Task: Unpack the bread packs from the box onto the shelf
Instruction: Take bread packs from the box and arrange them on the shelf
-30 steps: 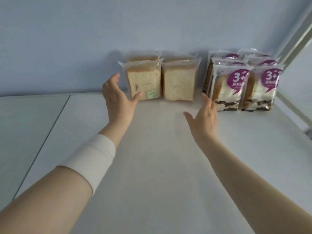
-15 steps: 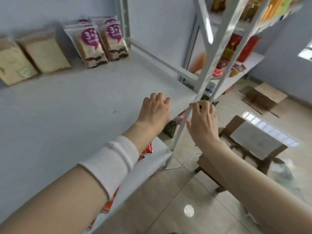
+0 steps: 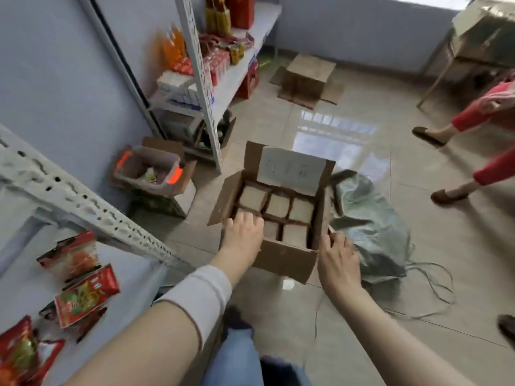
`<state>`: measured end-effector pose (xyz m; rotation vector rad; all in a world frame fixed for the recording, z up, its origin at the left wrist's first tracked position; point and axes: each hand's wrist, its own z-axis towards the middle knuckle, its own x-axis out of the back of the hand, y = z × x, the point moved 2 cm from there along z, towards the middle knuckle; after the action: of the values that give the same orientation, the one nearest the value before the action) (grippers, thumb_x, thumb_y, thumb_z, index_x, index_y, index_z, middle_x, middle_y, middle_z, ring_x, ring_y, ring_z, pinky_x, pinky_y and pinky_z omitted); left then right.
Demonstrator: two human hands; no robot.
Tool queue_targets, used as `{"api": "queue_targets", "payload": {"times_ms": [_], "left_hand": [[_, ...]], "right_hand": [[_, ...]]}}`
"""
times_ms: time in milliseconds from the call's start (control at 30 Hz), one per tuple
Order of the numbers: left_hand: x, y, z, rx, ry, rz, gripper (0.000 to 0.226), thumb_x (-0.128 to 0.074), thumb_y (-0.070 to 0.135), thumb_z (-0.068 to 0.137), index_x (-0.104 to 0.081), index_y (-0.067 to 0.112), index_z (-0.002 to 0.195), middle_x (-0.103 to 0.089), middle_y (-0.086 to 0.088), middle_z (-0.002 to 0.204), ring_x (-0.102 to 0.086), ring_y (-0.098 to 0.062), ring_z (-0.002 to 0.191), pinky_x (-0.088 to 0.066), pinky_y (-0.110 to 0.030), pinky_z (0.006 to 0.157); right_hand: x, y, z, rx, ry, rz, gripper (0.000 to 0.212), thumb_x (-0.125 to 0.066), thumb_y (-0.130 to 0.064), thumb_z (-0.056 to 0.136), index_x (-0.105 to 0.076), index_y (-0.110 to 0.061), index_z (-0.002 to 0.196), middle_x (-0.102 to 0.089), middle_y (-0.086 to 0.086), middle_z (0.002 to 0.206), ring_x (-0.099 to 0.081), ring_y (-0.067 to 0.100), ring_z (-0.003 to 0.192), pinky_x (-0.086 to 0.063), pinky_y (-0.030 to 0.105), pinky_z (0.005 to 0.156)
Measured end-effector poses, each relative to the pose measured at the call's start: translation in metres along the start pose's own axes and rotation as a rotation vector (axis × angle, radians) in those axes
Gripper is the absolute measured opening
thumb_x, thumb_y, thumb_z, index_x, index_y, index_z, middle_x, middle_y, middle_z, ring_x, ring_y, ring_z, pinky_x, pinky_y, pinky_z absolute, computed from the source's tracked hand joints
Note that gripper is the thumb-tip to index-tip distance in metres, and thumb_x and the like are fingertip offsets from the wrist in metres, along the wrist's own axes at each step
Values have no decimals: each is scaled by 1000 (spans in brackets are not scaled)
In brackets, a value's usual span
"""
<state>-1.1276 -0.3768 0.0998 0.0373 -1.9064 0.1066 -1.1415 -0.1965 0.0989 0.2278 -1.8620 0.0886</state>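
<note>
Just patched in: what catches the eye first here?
The open cardboard box on the floor at centre, packed with bread packs. The left hand reaches into its near left side; the right hand holds its near right corner. Red snack packets lie on the shelf at lower left.

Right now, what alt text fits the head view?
A person's left hand reaches into an open cardboard box of bread packs on the floor, while the right hand holds its near corner. A green sack lies beside it.
</note>
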Motion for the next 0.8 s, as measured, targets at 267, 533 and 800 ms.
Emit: {"api": "queue_targets", "payload": {"times_ms": [267,533,800], "left_hand": [[-63,-4,150,-16,-174,-112,38,-57,24,88,-41,11,119,-48,-13,125,-45,-31,116,-39,-40,94],[-159,-13,287,257,-250,-493,60,-63,32,84,-34,11,132,-39,-15,136,-37,-31,126,-35,-41,103],[-273,-41,380,550,7,-695,80,-58,28,88,-8,2,145,-15,-18,153,-12,-30,142,-7,-37,117]], "right_hand": [[-55,7,128,-175,-178,65,36,-53,-11,87,-36,-11,119,-37,15,128,-38,31,115,-44,39,85],[-166,-1,262,-339,-278,326,52,-57,-26,88,-35,-5,131,-39,17,128,-39,33,119,-38,38,96],[-303,-11,372,-793,-234,658,71,-51,-31,92,-15,3,143,-29,25,141,-30,40,130,-25,45,108]]}}
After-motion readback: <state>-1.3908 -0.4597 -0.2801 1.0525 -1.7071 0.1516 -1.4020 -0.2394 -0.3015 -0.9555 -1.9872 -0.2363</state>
